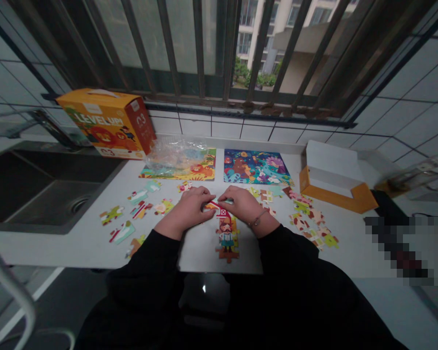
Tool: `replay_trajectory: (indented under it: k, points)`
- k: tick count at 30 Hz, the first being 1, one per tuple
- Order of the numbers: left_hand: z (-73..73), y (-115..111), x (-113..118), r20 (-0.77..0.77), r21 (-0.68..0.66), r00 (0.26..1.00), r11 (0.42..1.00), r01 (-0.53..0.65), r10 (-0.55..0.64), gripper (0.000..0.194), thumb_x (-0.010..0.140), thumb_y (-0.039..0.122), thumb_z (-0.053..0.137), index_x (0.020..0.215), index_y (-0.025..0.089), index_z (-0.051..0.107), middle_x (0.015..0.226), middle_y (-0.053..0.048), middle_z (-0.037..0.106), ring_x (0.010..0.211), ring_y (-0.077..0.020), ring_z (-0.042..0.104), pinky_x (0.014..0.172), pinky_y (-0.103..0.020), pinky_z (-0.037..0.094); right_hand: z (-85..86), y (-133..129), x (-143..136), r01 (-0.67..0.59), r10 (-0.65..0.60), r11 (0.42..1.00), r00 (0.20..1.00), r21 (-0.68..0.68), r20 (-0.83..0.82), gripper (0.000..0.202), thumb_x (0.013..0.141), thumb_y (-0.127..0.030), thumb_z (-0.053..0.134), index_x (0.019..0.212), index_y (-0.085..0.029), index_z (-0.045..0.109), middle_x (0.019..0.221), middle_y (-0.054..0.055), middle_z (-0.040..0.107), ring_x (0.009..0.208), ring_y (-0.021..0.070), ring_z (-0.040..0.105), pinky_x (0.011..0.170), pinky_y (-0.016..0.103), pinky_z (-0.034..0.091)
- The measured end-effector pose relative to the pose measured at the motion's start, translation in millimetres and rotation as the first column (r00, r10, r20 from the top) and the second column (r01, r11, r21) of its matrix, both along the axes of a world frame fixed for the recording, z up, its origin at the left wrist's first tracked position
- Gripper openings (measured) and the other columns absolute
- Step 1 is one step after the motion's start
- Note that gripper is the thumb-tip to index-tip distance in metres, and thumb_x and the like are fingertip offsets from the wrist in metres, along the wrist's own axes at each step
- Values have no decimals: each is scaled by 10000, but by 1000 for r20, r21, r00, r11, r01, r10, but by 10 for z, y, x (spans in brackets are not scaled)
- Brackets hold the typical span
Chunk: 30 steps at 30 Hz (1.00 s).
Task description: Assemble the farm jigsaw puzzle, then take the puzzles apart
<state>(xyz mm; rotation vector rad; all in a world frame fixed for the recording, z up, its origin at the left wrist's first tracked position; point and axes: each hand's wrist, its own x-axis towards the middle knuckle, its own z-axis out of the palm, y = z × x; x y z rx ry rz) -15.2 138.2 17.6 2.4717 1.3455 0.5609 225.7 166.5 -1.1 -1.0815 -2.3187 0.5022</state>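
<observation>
Barred window (pixel 200 53) is set in the tiled wall beyond the left hand (pixel 195 209) and the right hand (pixel 244 206). Below it, a white surface (pixel 83 250) is spread under both, its near edge crossed by the dark sleeves. Far out to the left, the surface is cut by a dark sink (pixel 25 227). An orange box (pixel 105 124) is stood beyond and left of the left hand, near the wall; an open box (pixel 336 198) is laid beyond and right of the right hand. Between the boxes, a left picture sheet (pixel 204 167), partly covered by clear plastic wrap (pixel 175 153), and a right picture sheet (pixel 257 166) are placed just beyond the hands. Loose pieces are scattered outside the left hand (pixel 111 215) and outside the right (pixel 316 216). Between the forearms, white surface is left showing on each side of a joined puzzle strip (pixel 226 238), whose lower end is set near the near edge. At its top, a red-and-white piece (pixel 223 212) is reached by both hands: it is pinched by the left thumb and fingers, while the right fingertips are gathered at its upper edge, their grip impossible to tell.
</observation>
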Motion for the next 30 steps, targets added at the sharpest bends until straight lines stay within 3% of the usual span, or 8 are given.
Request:
replay_trajectory:
  k: [7,30]
  points:
    - [-61,8,-10,35,7,999,1000,-13,13,412,895,399,760,1280,250,773,1220,-103,704,1172,-338,624,1029,-469,474,25,-24,-5,7,-5,999,999,-44,35,178,980,-328,832,1122,-222,839,1096,63,723,1003,196,697,919,316,517]
    - [-23,-26,16,12,6,999,999,-33,33,365,896,378,770,1231,234,768,1186,-89,703,1157,-311,631,1001,-444,478,-27,-11,-17,-8,9,999,999,-36,39,190,967,-295,836,1138,-214,829,1077,60,715,991,199,688,916,322,516]
